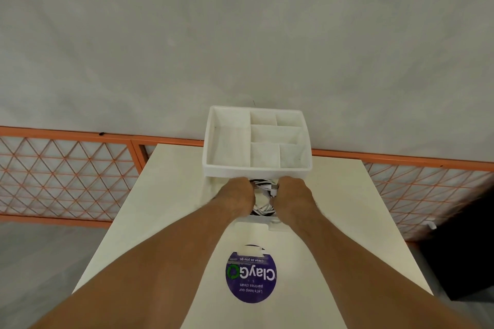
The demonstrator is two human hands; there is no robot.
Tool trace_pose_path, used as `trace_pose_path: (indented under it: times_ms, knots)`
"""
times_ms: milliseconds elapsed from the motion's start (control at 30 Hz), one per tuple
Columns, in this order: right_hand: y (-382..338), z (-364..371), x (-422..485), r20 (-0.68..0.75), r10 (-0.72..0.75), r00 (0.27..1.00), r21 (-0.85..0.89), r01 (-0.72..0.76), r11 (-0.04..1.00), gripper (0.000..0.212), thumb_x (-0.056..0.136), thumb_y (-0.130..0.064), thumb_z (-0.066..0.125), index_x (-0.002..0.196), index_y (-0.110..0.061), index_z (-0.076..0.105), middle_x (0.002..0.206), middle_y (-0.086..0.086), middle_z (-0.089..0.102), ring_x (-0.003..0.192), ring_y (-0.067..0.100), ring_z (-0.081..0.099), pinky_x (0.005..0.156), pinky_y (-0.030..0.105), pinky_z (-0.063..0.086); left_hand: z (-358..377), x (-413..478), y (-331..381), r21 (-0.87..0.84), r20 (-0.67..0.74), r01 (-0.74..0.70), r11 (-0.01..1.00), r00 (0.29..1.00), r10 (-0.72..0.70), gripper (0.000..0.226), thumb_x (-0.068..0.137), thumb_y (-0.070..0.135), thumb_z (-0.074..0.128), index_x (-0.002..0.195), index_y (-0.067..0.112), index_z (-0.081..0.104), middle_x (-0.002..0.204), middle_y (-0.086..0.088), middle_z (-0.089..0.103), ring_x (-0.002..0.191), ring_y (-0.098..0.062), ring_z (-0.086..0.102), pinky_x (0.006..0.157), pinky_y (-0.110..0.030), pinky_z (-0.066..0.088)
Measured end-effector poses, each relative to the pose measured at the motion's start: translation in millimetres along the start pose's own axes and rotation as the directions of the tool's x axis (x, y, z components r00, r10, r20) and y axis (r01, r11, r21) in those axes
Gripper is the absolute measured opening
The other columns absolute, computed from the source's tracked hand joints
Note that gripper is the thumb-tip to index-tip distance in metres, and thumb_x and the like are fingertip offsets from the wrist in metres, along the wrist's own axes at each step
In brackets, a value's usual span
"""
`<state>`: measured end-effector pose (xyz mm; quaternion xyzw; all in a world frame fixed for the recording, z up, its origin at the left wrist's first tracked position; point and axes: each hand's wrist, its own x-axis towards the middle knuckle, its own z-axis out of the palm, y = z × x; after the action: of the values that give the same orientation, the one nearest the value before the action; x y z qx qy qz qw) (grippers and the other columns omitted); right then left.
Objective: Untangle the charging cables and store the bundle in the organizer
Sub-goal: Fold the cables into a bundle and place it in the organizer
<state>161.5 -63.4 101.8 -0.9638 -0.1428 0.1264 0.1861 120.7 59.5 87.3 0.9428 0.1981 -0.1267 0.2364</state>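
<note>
Head view looks down along my two bare forearms to the far part of the cream bench (171, 208). My left hand (238, 195) and my right hand (292, 195) sit side by side, knuckles up, with the cable bundle (263, 196) between them. Each hand is curled round one side of the bundle. My fingertips are tucked under and hidden, so I cannot tell how far they wrap.

The bundle is a loose coil of white and dark cables, and a white plug end shows close to my right hand. It sits just in front of the organizer (256, 169), outside its near wall. I cannot tell whether it rests on the bench or is lifted off it.

The organizer is a white open tray at the far edge of the bench. It has one long compartment on the left and five smaller ones on the right.

Nearer to me, a round purple sticker (251, 275) reading "ClayGo" lies on the bench between my forearms. Beyond the bench, an orange lattice fence (66, 168) runs across both sides.
</note>
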Motion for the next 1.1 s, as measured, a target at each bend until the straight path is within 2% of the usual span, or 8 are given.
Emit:
trace_pose_path:
  times_ms: [200, 367, 467, 533, 600, 700, 800, 1100]
  knots:
    - [-1, -5, 2, 0.023, -0.009, 1.000, 0.079, 0.007, 0.997, 0.029, 0.087, -0.028, 0.068, 0.111, -0.012, 0.062, 0.109, 0.008, 0.064, 0.094, 0.026, 0.063, 0.072, 0.029, 0.048, -8, -3, 4, 0.279, -0.003, -0.087, 0.956, 0.996, 0.092, 0.055, 0.091, 0.002, 0.041, 0.144, 0.016, 0.038, 0.121, -0.014, 0.055, 0.111, -0.031, 0.053, 0.071, -0.034, 0.043]
    - [-4, -33, -8, 0.176, -0.101, 0.979, 0.101, 0.084, 0.991, 0.036, 0.083, -0.031, 0.073, 0.111, -0.011, 0.061, 0.107, 0.005, 0.066, 0.086, 0.021, 0.060, 0.065, 0.024, 0.048, -27, -15, 7, 0.417, 0.033, -0.109, 0.902, 0.994, 0.105, 0.060, 0.095, 0.003, 0.037, 0.151, 0.020, 0.025, 0.113, -0.012, 0.053, 0.108, -0.033, 0.054, 0.078, -0.041, 0.050]
    - [-4, -53, -18, 0.167, -0.100, 0.981, 0.001, 0.101, 0.995, 0.023, 0.089, -0.028, 0.067, 0.102, -0.011, 0.058, 0.103, 0.003, 0.059, 0.095, 0.025, 0.061, 0.068, 0.027, 0.047, -38, -31, 4, 0.404, -0.066, -0.116, 0.907, 0.986, 0.156, 0.045, 0.102, 0.013, 0.034, 0.145, 0.023, 0.037, 0.110, -0.008, 0.056, 0.102, -0.029, 0.057, 0.073, -0.036, 0.050]
    - [-5, -58, -24, 0.104, -0.155, 0.982, -0.141, 0.169, 0.975, 0.012, 0.092, -0.022, 0.056, 0.087, -0.011, 0.058, 0.099, 0.006, 0.061, 0.089, 0.026, 0.061, 0.060, 0.027, 0.045, -41, -44, -1, 0.307, -0.162, -0.147, 0.940, 0.965, 0.204, 0.032, 0.104, 0.026, 0.032, 0.114, 0.019, 0.061, 0.097, -0.007, 0.059, 0.091, -0.026, 0.060, 0.072, -0.034, 0.051]
    - [-4, -59, -32, 0.112, -0.254, 0.961, -0.189, 0.272, 0.944, 0.021, 0.092, -0.014, 0.048, 0.104, -0.011, 0.065, 0.112, 0.009, 0.063, 0.097, 0.026, 0.061, 0.075, 0.030, 0.051, -36, -53, -9, 0.194, -0.225, -0.271, 0.943, 0.923, 0.311, 0.037, 0.102, 0.034, 0.035, 0.085, 0.014, 0.061, 0.086, -0.004, 0.058, 0.082, -0.023, 0.059, 0.070, -0.033, 0.049]
    - [2, -53, -42, 0.275, -0.326, 0.904, -0.171, 0.380, 0.909, 0.042, 0.091, -0.018, 0.050, 0.134, -0.017, 0.054, 0.135, 0.006, 0.054, 0.117, 0.024, 0.055, 0.097, 0.031, 0.047, -25, -60, -20, 0.242, -0.113, -0.418, 0.875, 0.884, 0.454, 0.032, 0.098, 0.034, 0.041, 0.107, 0.014, 0.064, 0.105, -0.003, 0.061, 0.095, -0.020, 0.057, 0.082, -0.036, 0.051]
    - [10, -40, -40, 0.350, -0.333, 0.876, -0.243, 0.428, 0.871, 0.041, 0.096, -0.034, 0.047, 0.133, -0.017, 0.049, 0.135, 0.003, 0.054, 0.118, 0.022, 0.053, 0.099, 0.035, 0.045, -15, -55, -31, 0.332, -0.056, -0.405, 0.852, 0.893, 0.446, 0.036, 0.099, 0.034, 0.042, 0.127, 0.015, 0.056, 0.121, -0.001, 0.058, 0.106, -0.020, 0.056, 0.090, -0.036, 0.049]
    - [16, -30, -31, 0.254, -0.420, 0.871, -0.329, 0.486, 0.810, 0.040, 0.100, -0.032, 0.042, 0.135, -0.013, 0.047, 0.139, 0.005, 0.049, 0.126, 0.024, 0.047, 0.105, 0.036, 0.039, -10, -49, -37, 0.481, -0.139, -0.474, 0.737, 0.789, 0.598, 0.033, 0.101, 0.030, 0.042, 0.126, 0.014, 0.056, 0.124, -0.002, 0.058, 0.111, -0.019, 0.055, 0.095, -0.030, 0.047]
